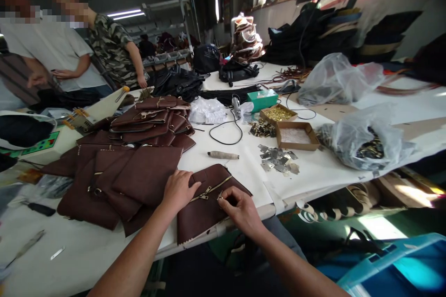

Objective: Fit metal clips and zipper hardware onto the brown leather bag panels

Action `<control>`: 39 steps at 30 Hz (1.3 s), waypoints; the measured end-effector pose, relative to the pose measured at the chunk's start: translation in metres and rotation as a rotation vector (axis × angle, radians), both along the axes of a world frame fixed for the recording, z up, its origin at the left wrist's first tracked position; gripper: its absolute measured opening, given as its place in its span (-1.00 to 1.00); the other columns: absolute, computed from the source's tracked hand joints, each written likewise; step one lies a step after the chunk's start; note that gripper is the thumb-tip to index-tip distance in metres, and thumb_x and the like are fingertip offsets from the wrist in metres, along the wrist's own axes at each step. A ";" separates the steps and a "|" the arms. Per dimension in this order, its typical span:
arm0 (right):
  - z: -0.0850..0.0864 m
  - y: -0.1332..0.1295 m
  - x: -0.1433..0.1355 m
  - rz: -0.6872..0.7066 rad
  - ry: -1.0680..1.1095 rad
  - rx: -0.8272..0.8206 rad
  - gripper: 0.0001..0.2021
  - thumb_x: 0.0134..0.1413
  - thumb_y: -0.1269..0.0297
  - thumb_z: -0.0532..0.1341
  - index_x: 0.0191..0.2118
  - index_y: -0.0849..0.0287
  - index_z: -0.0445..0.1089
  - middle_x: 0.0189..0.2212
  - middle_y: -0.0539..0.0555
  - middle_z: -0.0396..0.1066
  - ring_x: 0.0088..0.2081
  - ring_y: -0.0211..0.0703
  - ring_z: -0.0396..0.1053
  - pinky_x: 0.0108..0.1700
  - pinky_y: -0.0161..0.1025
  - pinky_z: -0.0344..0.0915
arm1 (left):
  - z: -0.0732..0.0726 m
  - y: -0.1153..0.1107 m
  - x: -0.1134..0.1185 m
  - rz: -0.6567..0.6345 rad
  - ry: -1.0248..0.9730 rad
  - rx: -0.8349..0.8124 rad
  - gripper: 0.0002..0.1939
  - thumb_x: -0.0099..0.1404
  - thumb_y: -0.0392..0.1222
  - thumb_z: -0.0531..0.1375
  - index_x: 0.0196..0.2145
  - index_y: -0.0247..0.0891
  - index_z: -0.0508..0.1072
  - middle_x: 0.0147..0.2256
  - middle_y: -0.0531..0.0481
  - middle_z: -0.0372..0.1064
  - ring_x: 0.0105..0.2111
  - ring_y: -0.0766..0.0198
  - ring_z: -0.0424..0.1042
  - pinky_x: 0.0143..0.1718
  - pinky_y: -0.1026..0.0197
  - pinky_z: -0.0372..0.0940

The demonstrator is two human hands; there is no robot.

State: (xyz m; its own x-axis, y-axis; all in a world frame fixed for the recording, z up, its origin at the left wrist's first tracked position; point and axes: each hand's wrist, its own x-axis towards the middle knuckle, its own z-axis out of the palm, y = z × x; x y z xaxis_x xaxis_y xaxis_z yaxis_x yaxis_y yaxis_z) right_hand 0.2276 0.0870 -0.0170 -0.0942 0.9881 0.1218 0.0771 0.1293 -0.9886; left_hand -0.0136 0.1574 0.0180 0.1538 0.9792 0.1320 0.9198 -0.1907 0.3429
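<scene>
Brown leather panel (197,220) with brass zip (226,180), lying flat on the white-covered worktable (240,141); clock directions are taken from the panel's centre. At 10 o'clock, the left hand (177,190) rests on the panel's edge, fingers close together, thumb held apart. At 2 o'clock, the right hand (240,209) has thumb and forefinger closed on a small metal piece (220,196). A wrapped rod (223,155) lies near 12 o'clock, loose metal plates (279,160) at 2, and stacked leather bag parts (146,171) between 9 and 10.

Likely faults: the piece, pinched only by its tips, could slip and drop over the near table edge at 5 o'clock; the panel could skew or slide if the left hand's pressure eased; a hard metal edge could scratch the leather.

Obscured: the piece's shape, largely covered by the fingertips; the panel's underside; its left margin, partly beneath the left hand. Both forearms are cut off at the lower frame.
</scene>
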 end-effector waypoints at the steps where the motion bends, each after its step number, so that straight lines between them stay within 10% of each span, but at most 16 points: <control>1: 0.000 -0.001 0.000 -0.005 -0.006 0.005 -0.83 0.24 0.18 0.34 -0.33 0.12 0.46 -0.37 0.00 0.47 -0.32 -0.15 0.38 -0.23 -0.23 0.29 | 0.001 0.001 0.002 0.004 0.025 -0.006 -0.74 0.32 -0.08 0.36 -0.09 -0.23 0.58 -0.05 -0.24 0.59 0.08 -0.13 0.45 0.22 -0.12 0.27; 11: 0.000 0.001 -0.003 0.004 0.003 -0.015 -0.83 0.24 0.18 0.35 -0.34 0.12 0.47 -0.37 0.00 0.50 -0.32 -0.15 0.42 -0.22 -0.23 0.32 | 0.018 -0.013 0.002 0.088 -0.027 -0.114 -0.63 0.28 -0.09 0.36 0.02 -0.16 0.48 -0.06 -0.13 0.60 -0.05 -0.05 0.57 0.03 0.02 0.38; 24: 0.052 -0.002 -0.025 0.032 -0.109 0.210 -0.91 0.21 0.35 0.34 -0.34 0.10 0.50 -0.35 0.00 0.55 -0.28 -0.15 0.49 -0.16 -0.22 0.35 | 0.080 -0.060 -0.006 -0.154 -0.439 -0.411 -0.59 0.30 -0.10 0.29 0.08 -0.21 0.62 -0.05 -0.03 0.67 -0.06 0.02 0.62 0.01 0.10 0.43; 39: 0.087 -0.039 -0.010 -0.036 -0.155 0.234 -0.88 0.20 0.32 0.33 -0.38 0.11 0.48 -0.40 -0.01 0.50 -0.33 -0.18 0.44 -0.27 -0.25 0.28 | 0.109 -0.099 0.023 -0.241 -0.321 -0.246 -0.57 0.37 -0.18 0.24 0.17 -0.08 0.60 0.00 0.05 0.67 0.00 0.07 0.63 0.02 0.20 0.43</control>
